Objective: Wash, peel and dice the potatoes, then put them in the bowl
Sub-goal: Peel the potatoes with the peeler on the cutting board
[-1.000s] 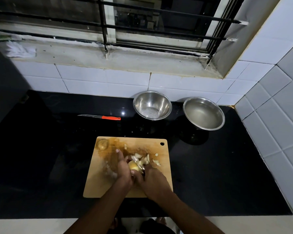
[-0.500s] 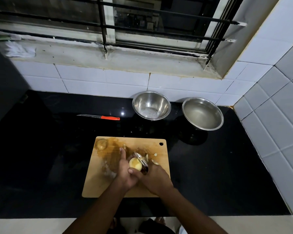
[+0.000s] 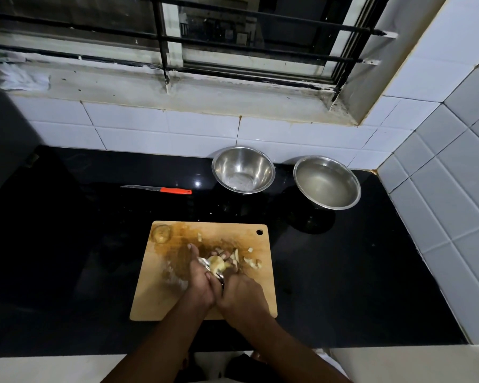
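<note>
Both hands meet over the wooden chopping board (image 3: 161,294), your left hand (image 3: 202,286) clamped around the pale, half-peeled potato (image 3: 215,264), your right hand (image 3: 239,294) gripping a metal peeler (image 3: 219,279); wet and slippery, so cradle its unpeeled end.

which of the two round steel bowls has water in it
The right-hand steel bowl, nearest the corner tiles: cloudy water fills it. The left steel bowl shows a bare shiny bottom.
</note>
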Available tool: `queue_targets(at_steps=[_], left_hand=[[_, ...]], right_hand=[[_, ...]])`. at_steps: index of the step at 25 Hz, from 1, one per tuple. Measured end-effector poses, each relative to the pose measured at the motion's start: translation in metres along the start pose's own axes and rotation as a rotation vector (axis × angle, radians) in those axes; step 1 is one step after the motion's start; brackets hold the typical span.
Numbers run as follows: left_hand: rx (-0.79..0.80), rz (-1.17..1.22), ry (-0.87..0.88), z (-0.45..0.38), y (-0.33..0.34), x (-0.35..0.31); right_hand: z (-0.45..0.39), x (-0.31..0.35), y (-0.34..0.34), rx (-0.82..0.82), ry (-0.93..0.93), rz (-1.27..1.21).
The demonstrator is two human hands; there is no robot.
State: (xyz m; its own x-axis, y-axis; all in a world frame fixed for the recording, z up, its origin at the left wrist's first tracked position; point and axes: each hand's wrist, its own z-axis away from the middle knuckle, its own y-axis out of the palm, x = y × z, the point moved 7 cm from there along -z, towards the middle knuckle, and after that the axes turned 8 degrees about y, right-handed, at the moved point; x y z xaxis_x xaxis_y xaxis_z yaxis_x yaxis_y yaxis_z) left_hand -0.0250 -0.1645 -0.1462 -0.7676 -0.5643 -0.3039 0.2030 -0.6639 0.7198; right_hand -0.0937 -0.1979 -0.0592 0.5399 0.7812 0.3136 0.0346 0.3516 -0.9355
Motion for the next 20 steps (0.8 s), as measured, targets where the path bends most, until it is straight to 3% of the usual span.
queue_targets(at_steps=[3, 8, 13, 17, 20], left_hand=[[0.008, -0.061, 0.001, 0.003, 0.001, -0.004], [0.005, -0.216, -0.034, 0.007, 0.011, -0.005], [0.055, -0.251, -0.09, 0.013, 0.015, -0.002], [-0.019, -0.208, 0.031, 0.008, 0.01, -0.008], [-0.064, -0.153, 0.072, -0.002, 0.003, -0.011]], right_hand=[[-0.003, -0.003, 0.001, -0.02, -0.008, 0.003], [-0.018, -0.02, -0.005, 0.045, 0.132, -0.203], [-0.026, -0.02, -0.009, 0.151, 0.049, -0.251], [-0.03, -0.033, -0.015, 0.061, 0.081, -0.395], [-0.036, -0.038, -0.016, 0.083, 0.126, -0.468]])
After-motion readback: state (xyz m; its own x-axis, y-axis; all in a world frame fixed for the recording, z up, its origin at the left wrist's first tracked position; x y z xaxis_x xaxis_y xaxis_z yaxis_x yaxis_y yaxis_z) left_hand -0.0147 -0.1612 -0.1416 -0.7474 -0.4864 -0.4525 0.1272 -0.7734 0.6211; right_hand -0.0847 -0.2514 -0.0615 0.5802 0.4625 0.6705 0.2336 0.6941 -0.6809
